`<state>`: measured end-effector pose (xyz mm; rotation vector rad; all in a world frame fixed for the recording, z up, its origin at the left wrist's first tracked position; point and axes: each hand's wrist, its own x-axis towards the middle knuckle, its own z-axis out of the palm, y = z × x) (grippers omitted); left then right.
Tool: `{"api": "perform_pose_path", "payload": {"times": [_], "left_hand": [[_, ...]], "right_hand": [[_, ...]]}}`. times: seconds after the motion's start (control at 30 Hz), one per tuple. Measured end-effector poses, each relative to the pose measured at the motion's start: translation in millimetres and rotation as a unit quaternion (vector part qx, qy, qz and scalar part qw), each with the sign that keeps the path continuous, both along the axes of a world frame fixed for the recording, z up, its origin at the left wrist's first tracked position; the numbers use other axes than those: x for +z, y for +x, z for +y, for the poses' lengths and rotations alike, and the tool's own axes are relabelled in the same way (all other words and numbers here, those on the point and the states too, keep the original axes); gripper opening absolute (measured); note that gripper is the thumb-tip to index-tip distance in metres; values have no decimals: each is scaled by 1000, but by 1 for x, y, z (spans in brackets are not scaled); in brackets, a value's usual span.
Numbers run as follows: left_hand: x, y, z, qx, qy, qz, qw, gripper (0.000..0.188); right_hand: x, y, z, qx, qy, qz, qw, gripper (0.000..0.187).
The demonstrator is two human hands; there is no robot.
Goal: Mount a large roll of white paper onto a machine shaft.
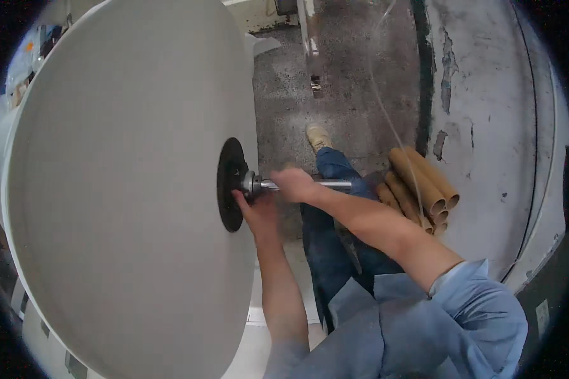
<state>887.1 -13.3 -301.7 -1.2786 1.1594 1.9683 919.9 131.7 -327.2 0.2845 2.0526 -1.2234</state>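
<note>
A huge pale grey roll (126, 189) fills the left side, its flat round end facing me. Against its centre lies a black disc (229, 218) with a metal collar (249, 182), from which a shiny metal shaft (335, 184) sticks out to the right. My right hand (294, 183) is wrapped round the shaft just right of the collar, slightly blurred. Below the collar, my left hand (259, 211) holds its underside, with a digit against the black disc. Part of the left hand's fingers is hidden behind the collar and shaft.
Several brown cardboard tubes (423, 183) are piled on the floor at right, beside my leg. A thin pale hose or cord (385, 107) hangs down over them. A worn metal bar (310, 44) stands at the top. The right wall (487, 114) has peeling paint.
</note>
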Motion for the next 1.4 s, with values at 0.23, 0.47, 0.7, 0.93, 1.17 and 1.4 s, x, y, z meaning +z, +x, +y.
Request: {"api": "perform_pose_path", "payload": {"times": [0.23, 0.47, 0.7, 0.93, 1.17, 1.4], "left_hand": [[4, -9, 12, 5, 43, 38, 998, 68], [11, -12, -4, -6, 1, -89, 996, 76], [-23, -15, -8, -101, 59, -49, 992, 66], [-108, -23, -78, -220, 3, -38, 975, 46], [-104, -29, -39, -156, 56, -140, 976, 43], [-83, -31, -50, -104, 50, -177, 977, 44]], "right_hand": [[-8, 11, 13, -64, -27, 42, 997, 24], [30, 81, 57, -92, 72, 58, 992, 26], [127, 223, 142, -278, 185, -26, 942, 34], [344, 329, 249, -342, 499, 13, 796, 24], [477, 485, 349, -450, 731, -13, 513, 20], [484, 536, 354, -443, 675, -248, 535, 19]]}}
